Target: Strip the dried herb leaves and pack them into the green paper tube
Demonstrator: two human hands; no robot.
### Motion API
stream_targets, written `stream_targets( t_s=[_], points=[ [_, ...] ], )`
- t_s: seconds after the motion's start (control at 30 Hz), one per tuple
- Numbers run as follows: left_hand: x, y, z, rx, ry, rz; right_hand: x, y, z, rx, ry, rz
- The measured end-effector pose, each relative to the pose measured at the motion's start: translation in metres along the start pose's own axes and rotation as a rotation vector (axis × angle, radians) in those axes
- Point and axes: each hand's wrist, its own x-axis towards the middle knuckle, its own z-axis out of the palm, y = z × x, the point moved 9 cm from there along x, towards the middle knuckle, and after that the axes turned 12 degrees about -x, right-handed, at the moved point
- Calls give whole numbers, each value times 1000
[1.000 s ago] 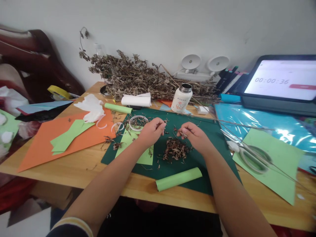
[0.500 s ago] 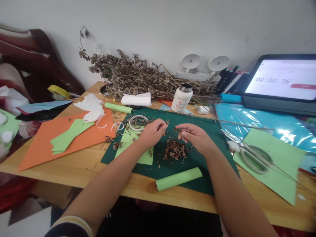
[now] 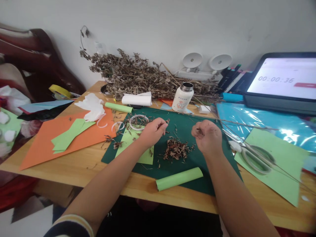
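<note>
My left hand [image 3: 153, 131] rests on the dark green cutting mat [image 3: 172, 164], fingers curled in a pinch on something too small to name. My right hand [image 3: 208, 135] hovers over the mat's right part, closed into a loose fist around bits of dried leaf. Between the two hands lies a small pile of crumbled dried leaves [image 3: 176, 149]. A light green paper roll [image 3: 179, 178] lies at the mat's near edge. Just beyond my left hand sits a tape ring [image 3: 138, 121].
A big heap of dried branches [image 3: 143, 77] lies against the wall, with a white bottle [image 3: 182, 97] in front. Orange paper [image 3: 44, 144] with green strips is left. Scissors [image 3: 249, 154] lie on green paper to the right. A tablet [image 3: 283, 82] shows a timer.
My right hand has moved right, away from the left hand, and turned closed with leaf bits in it. The left hand has stayed in place.
</note>
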Motion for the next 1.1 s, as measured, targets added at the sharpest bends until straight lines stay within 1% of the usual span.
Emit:
stream_targets(
  t_s=[0.07, 0.17, 0.27, 0.33, 0.4, 0.53, 0.63, 0.7, 0.8, 0.87, 0.93, 1.03, 1.1],
  points=[
    [0, 0, 1, -3, -8, -3, 0, -5, -3, -24, 56, -14],
    [0, 0, 2, -8, -17, -7, -1, -2, -4, -105, 101, 42],
    [-1, 1, 2, -31, -14, 0, -1, 5, 0, -78, 75, 103],
    [-1, 2, 2, -51, -21, 8, -1, 6, 0, -53, 75, 96],
    [-1, 3, 4, -76, -41, 14, -1, 6, 0, -75, 63, 82],
    [-1, 3, 7, -102, -67, 6, -3, 3, 7, -115, -29, 61],
    [-2, 3, 7, -90, -56, 0, -3, -3, 8, -68, -21, 43],
    [-2, 5, 6, -86, -56, 5, -2, -2, 10, -45, -33, 78],
    [-3, 6, 6, -91, -56, 13, -2, 6, 12, -30, -60, 158],
    [-3, 6, 5, -102, -40, 11, -3, 12, 13, -41, -68, 186],
    [-2, 4, 4, -123, -23, 5, -4, 18, 17, -96, -109, 210],
    [-1, 2, 4, -145, -5, 6, -8, 27, 30, -218, -267, 220],
    [0, 2, 4, -143, -3, 9, -9, 29, 37, -280, -353, 183]
  ],
)
